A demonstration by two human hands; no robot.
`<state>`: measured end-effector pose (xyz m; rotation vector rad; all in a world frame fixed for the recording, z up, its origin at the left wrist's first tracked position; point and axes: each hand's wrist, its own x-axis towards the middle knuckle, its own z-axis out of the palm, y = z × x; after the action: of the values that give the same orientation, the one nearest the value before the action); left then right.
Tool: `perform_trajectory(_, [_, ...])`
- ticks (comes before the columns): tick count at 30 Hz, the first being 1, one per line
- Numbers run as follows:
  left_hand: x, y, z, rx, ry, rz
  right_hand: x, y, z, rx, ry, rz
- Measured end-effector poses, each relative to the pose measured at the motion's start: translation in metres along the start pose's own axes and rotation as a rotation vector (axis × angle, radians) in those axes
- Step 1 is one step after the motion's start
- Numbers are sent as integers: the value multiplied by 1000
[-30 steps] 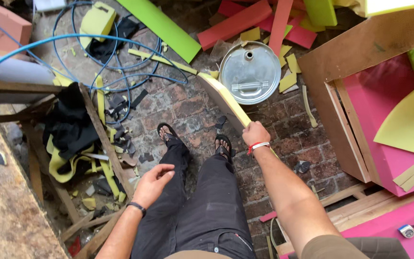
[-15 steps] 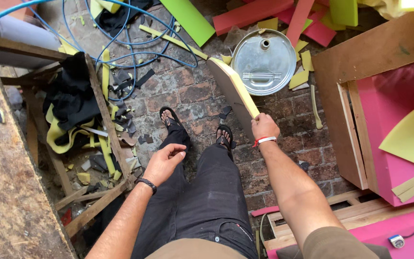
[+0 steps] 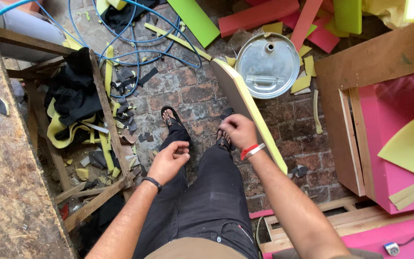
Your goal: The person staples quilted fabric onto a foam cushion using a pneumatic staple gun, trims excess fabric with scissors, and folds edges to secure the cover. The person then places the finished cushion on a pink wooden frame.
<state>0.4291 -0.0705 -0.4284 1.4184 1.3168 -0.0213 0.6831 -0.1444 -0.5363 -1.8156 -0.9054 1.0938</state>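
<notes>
Board, a long curved piece with a yellow foam edge and a brown face, stands on its edge on the brick floor, just to the right of the person's feet. It runs from near the round metal lid at the top down to the right forearm.

Seen from the head camera, the right hand is at the board's brown face, with fingers curled loosely; I cannot tell if it really pinches the board or only touches it. A red and a white band sit on this wrist. The left hand hangs free above the left leg, half spread, fingers bent, holding nothing. It wears a dark wristband.

Both feet in sandals stand on the bricks. To the left is a wooden frame with black cloth and yellow scraps inside. Blue cable lies in loops at the top. On the right stands a wooden box with pink foam inside. A green strip and red strips lie near the top.
</notes>
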Motion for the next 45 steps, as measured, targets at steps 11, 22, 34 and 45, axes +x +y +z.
perform_trajectory(11, [43,-5,-25,265,507,392,35,-11,-3,-301,367,-68])
perform_trajectory(22, [-10,-49,-38,100,385,-88,57,79,-32,-586,-7,563])
perform_trajectory(34, [-33,-47,-42,-714,213,-186,-47,-85,-47,-720,-21,272])
perform_trajectory(45, [-160,114,-168,-1285,190,-23,-130,-353,-73,-749,-227,-887])
